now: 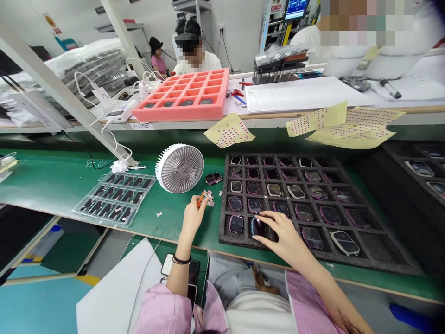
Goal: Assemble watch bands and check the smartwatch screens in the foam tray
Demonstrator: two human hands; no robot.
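My left hand (195, 212) is closed around a slim orange tool (200, 199) whose exact kind I cannot make out. It is over a small pile of pale paper-like pieces (210, 198) on the green bench. My right hand (283, 232) grips a smartwatch case (257, 227) with a bluish edge, thumb on the near side and fingers on the far side, at a front-row pocket of the dark foam tray (222, 232). Most other pockets hold similar watch cases with purple or silver rims. Two dark watch pieces (213, 178) lie beyond my left hand.
A white fan (181, 168) stands behind my left hand. Left of it lies a clear plastic tray (130, 221) with dark strips. Above, a shelf bears a pink foam tray (181, 113); yellow dotted sheets (230, 131) hang over its edge. People sit beyond.
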